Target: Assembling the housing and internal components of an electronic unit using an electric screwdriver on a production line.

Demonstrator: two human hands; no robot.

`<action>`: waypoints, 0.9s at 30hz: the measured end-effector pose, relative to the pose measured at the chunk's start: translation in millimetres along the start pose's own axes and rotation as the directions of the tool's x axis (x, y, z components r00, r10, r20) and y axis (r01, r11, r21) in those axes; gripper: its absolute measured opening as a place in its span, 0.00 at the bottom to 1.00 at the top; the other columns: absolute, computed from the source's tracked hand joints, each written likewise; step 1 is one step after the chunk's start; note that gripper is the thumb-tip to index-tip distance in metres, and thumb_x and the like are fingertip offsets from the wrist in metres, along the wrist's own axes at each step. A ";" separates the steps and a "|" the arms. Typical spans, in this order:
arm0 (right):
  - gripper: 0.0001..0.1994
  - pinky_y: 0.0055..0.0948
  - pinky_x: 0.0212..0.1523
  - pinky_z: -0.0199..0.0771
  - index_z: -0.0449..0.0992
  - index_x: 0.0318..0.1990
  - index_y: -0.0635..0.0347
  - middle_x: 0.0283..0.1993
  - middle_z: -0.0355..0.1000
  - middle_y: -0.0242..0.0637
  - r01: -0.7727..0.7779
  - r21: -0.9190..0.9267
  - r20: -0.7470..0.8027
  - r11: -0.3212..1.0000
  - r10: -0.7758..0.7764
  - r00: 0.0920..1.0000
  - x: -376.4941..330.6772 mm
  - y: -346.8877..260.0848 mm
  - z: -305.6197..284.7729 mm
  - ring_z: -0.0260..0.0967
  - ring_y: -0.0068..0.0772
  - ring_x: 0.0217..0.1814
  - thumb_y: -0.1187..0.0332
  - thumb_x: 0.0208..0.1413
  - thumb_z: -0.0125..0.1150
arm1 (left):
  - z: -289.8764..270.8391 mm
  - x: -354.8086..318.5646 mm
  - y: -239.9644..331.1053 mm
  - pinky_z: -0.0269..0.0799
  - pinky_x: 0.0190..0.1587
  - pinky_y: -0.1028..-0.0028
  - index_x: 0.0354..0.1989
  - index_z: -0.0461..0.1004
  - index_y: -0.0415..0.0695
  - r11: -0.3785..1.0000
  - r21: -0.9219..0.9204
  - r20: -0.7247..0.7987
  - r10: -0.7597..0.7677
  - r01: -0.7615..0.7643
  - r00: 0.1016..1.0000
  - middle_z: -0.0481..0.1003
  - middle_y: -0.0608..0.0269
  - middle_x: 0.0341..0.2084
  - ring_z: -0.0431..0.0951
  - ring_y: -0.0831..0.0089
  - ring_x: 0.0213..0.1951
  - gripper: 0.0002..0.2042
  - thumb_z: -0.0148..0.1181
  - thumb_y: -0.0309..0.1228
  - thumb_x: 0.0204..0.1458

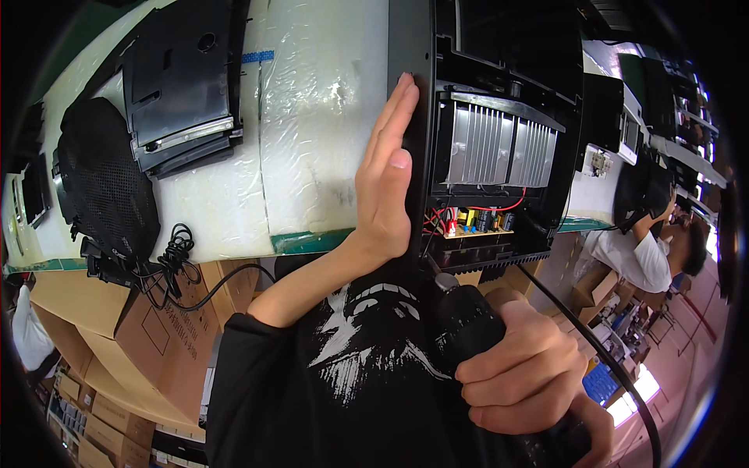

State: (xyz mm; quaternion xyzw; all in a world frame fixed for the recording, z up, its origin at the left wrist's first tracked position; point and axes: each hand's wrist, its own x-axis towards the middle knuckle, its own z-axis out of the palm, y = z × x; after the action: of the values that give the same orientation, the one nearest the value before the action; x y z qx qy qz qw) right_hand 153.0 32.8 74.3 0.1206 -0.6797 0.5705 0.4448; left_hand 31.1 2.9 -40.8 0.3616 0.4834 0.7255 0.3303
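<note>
A black open-backed appliance housing (499,132) lies on the foam-covered table (312,117), showing a ribbed silver heat sink (499,144) and, just below that, a small circuit board (476,221) with red wires. Left of the housing, a strip of blue tape (257,56) sits on the foam. Below the housing's table edge, brown cardboard boxes (148,343) are stacked. The left hand (386,179) lies flat, fingers straight, against the housing's left edge. The right hand (527,374), its grip closed, holds a black electric screwdriver (468,320) whose tip is at the housing's lower edge.
</note>
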 end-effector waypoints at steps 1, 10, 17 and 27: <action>0.19 0.25 0.15 0.71 0.63 0.41 0.64 0.20 0.69 0.42 0.006 0.000 0.001 1.000 -0.006 1.000 2.4 10.3 11.8 0.67 0.33 0.14 0.84 0.37 0.57 | -0.9 0.1 -0.9 0.42 0.65 0.66 0.61 0.53 0.30 1.000 0.002 0.008 0.000 0.000 1.000 0.51 0.43 0.63 0.50 0.55 0.65 0.28 0.29 0.42 0.61; 0.25 0.27 0.14 0.73 0.60 0.47 0.63 0.20 0.68 0.42 0.057 0.016 -0.005 0.998 -0.057 0.998 -0.9 2.6 -3.4 0.66 0.33 0.13 0.85 0.37 0.56 | -24.2 -18.8 -12.1 0.50 0.62 0.62 0.60 0.55 0.31 0.983 0.017 0.045 -0.185 0.184 0.982 0.57 0.45 0.60 0.54 0.59 0.64 0.29 0.29 0.44 0.61; 0.29 0.29 0.14 0.74 0.58 0.51 0.63 0.21 0.68 0.42 0.105 0.061 0.009 0.993 -0.106 0.994 6.5 12.9 -1.4 0.66 0.33 0.13 0.85 0.37 0.56 | -27.8 -22.9 -5.8 0.52 0.61 0.62 0.59 0.56 0.31 0.971 0.008 0.081 -0.239 0.239 0.968 0.59 0.45 0.59 0.56 0.59 0.63 0.28 0.29 0.44 0.61; 0.16 0.29 0.15 0.75 0.64 0.41 0.66 0.19 0.68 0.42 0.221 0.297 -0.038 0.929 -0.220 0.975 17.6 20.5 -6.1 0.66 0.33 0.13 0.85 0.41 0.53 | -32.1 -22.9 -2.1 0.53 0.60 0.62 0.58 0.58 0.31 0.979 -0.005 0.059 -0.202 0.202 0.978 0.61 0.45 0.58 0.59 0.59 0.61 0.28 0.30 0.44 0.60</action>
State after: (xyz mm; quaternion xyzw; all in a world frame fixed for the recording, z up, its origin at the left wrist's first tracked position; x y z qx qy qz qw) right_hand 131.9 50.8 73.4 0.2608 -0.5667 0.6136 0.4841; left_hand 16.1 -30.2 -56.2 0.3295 0.5038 0.6802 0.4182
